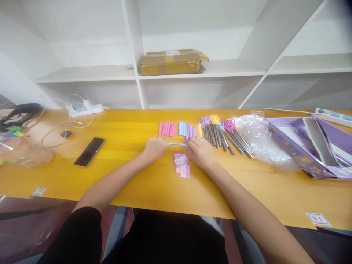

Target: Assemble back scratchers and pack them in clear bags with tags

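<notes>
A thin, shiny rod with light-blue parts [177,144] is stretched level between my two hands above the table. My left hand [156,147] is closed around its left end. At the other end, the fingers of my right hand [201,151] pinch the rod. Beyond my hands lie short tubes in groups: pink tubes [166,129], blue tubes [182,129], purple tubes [189,131] and yellow tubes [198,130]. Metal rods [217,136] with coloured claw-shaped heads [229,125] lie past my right hand. Small pink printed cards [182,165] overlap between my forearms.
Clear plastic bags [261,139] lie beside a purple box [305,154] on the right. A phone [89,152] is on the left, near a plastic tub [26,152] and a power strip [85,110]. A taped carton [172,63] sits on the shelf behind.
</notes>
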### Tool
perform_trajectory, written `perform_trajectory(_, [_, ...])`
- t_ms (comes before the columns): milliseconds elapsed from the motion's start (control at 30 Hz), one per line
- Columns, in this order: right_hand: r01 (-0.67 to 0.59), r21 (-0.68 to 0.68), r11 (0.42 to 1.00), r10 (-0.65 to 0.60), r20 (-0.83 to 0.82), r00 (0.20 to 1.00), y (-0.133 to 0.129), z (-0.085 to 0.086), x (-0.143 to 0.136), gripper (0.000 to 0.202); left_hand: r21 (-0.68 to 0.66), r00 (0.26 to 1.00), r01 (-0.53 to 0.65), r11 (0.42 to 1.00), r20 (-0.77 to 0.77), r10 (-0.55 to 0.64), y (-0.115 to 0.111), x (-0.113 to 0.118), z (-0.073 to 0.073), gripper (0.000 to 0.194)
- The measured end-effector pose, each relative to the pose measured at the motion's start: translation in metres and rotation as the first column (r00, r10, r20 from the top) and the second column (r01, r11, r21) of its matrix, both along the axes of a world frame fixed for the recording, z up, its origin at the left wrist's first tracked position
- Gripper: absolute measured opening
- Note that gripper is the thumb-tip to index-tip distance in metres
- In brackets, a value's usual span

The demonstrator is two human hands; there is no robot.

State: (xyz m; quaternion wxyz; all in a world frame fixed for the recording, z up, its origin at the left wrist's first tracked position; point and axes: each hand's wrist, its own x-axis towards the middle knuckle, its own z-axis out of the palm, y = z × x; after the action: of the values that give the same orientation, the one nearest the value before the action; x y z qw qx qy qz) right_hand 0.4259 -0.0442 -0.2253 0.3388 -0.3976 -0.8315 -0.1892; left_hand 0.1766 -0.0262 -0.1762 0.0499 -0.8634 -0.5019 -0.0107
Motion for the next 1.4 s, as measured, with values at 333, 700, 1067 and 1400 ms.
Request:
perform_trajectory(333, [-0.012, -0.003, 1.000, 0.012, 0.005, 1.000, 0.000, 0.000, -0.001, 0.020, -0.024, 0.999, -0.039, 0.999, 0.006, 0.039, 0.001, 0.001, 0.001, 0.029])
perform_trajectory(700, [-0.013, -0.037, 0.999, 0.014, 0.037, 0.999, 0.001, 0.004, -0.001, 0.019, -0.055, 0.997, -0.072, 0.996, -0.032, 0.070, 0.004, 0.000, 0.001, 0.029])
perform_trajectory(1067, [0.083, 0.073, 0.994, -0.092, 0.131, 0.987, -0.035, 0.038, 0.156, 0.018, -0.008, 0.951, -0.204, 0.979, -0.239, 0.196, 0.002, -0.132, 0.061, 0.032])
perform_trajectory(1400, [0.260, -0.026, 0.965, -0.252, 0.170, 0.953, -0.072, 0.020, 0.229, 0.017, -0.019, 0.902, -0.261, 0.965, -0.360, 0.237, 0.005, -0.212, 0.044, 0.032])
